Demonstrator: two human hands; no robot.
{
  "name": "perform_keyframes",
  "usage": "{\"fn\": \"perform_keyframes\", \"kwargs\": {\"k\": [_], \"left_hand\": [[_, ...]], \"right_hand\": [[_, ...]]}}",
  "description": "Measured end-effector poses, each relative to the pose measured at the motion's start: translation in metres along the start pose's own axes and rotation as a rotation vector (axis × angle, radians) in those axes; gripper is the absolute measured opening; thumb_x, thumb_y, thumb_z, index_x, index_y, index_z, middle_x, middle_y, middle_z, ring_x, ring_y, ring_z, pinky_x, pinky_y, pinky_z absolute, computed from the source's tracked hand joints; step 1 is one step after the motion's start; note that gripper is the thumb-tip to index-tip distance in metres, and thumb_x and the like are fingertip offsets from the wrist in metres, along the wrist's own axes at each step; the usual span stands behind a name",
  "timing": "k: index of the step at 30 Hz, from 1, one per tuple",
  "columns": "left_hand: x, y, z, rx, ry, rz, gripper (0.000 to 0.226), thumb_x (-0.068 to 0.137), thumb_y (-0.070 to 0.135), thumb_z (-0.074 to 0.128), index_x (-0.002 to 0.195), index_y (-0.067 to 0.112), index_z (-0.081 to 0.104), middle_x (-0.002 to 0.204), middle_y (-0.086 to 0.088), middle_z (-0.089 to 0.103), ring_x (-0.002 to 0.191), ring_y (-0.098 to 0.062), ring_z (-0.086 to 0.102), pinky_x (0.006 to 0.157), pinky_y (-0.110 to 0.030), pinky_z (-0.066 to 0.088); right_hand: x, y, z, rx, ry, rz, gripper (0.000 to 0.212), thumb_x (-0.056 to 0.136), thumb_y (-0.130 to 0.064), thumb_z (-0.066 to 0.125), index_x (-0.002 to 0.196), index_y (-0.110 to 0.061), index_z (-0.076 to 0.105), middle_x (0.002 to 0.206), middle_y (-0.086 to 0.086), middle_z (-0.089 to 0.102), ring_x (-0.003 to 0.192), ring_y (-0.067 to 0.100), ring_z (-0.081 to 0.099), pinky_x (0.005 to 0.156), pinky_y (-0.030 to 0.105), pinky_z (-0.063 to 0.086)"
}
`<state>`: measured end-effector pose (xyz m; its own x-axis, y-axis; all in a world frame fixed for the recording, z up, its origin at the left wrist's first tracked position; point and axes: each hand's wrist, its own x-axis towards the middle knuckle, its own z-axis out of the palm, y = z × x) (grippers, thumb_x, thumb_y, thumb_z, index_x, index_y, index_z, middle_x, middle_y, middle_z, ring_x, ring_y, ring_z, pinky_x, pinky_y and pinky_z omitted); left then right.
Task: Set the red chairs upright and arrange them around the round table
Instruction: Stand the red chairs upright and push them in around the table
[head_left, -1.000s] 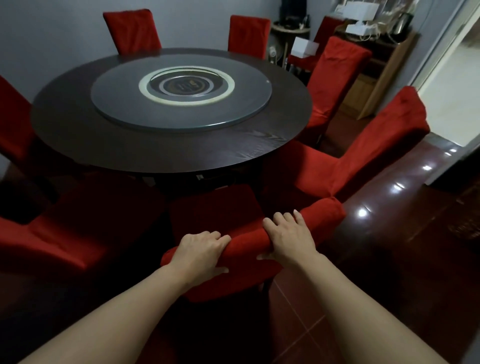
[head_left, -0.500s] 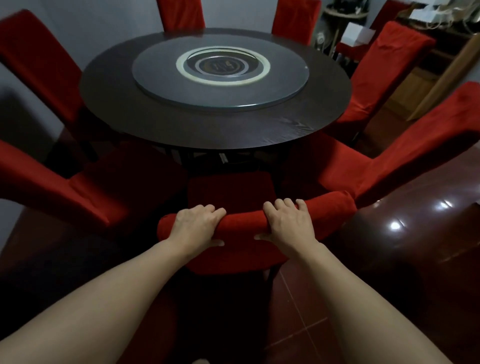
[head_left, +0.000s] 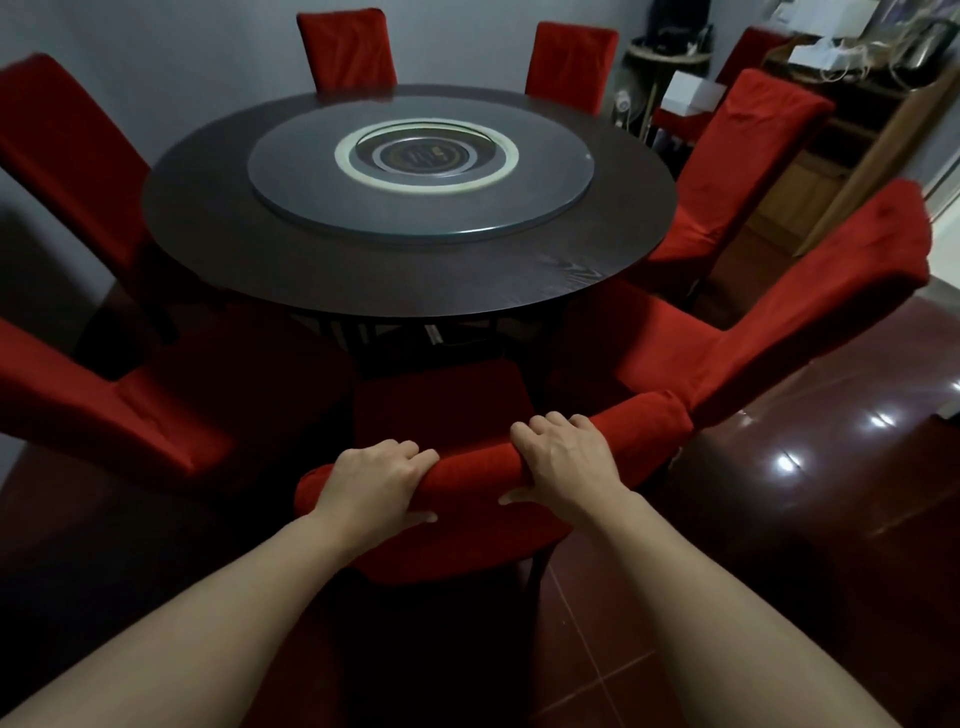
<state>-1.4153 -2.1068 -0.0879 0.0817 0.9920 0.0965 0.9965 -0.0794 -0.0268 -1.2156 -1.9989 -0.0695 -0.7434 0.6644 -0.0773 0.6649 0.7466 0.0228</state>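
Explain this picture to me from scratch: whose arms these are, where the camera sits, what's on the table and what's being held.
There is no machine here. The two bare arms belong to a person wearing a wide-angle camera on the head, so this single view looks forward and down over their own hands. That lens bends the edges, which is why the side chairs look stretched.

The left hand and the right hand both grip the top edge of the backrest of the nearest red chair, fingers curled over it and thumbs on the near side. This chair stands upright, its seat pointing under the round table.

On the table lies a grey glass turntable with a pale ring at its middle. More red chairs stand around the table, and a wooden cabinet with clutter stands at the far right.
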Motion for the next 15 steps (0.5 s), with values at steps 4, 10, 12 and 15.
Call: {"fn": "perform_keyframes", "kwargs": {"k": [4,10,12,15], "left_hand": [[-0.004,-0.005,0.002,-0.02,0.024,0.052,0.055,0.05,0.052,0.087,0.091,0.025,0.065,0.073,0.01,0.061,0.064,-0.012,0.061,0.047,-0.027,0.048],[-0.004,-0.007,0.001,-0.043,0.019,0.063,0.052,0.056,0.053,0.084,0.095,0.024,0.065,0.079,0.009,0.063,0.071,-0.013,0.063,0.051,-0.03,0.052],[-0.006,-0.009,0.0,-0.037,0.024,0.081,0.052,0.055,0.053,0.084,0.093,0.024,0.065,0.078,0.009,0.062,0.069,-0.012,0.063,0.049,-0.029,0.051],[-0.006,-0.015,-0.001,-0.023,0.014,0.132,0.053,0.052,0.053,0.086,0.09,0.023,0.065,0.075,0.009,0.061,0.065,-0.012,0.061,0.046,-0.028,0.051]], "right_hand": [[0.001,-0.005,0.002,0.005,0.002,0.019,0.066,0.074,-0.067,0.06,0.119,-0.021,0.045,0.115,0.0,0.055,0.111,0.019,0.049,0.099,0.039,0.033],[0.001,-0.009,-0.002,0.007,-0.006,0.038,0.066,0.073,-0.067,0.061,0.117,-0.02,0.045,0.113,0.0,0.054,0.11,0.019,0.048,0.097,0.038,0.035],[-0.003,-0.011,0.0,0.004,-0.003,0.042,0.066,0.073,-0.068,0.06,0.115,-0.021,0.045,0.111,-0.001,0.054,0.107,0.018,0.049,0.093,0.036,0.036],[-0.01,-0.014,0.004,0.014,0.042,0.043,0.064,0.072,-0.069,0.059,0.112,-0.02,0.047,0.106,-0.002,0.055,0.101,0.018,0.05,0.086,0.033,0.037]]}}
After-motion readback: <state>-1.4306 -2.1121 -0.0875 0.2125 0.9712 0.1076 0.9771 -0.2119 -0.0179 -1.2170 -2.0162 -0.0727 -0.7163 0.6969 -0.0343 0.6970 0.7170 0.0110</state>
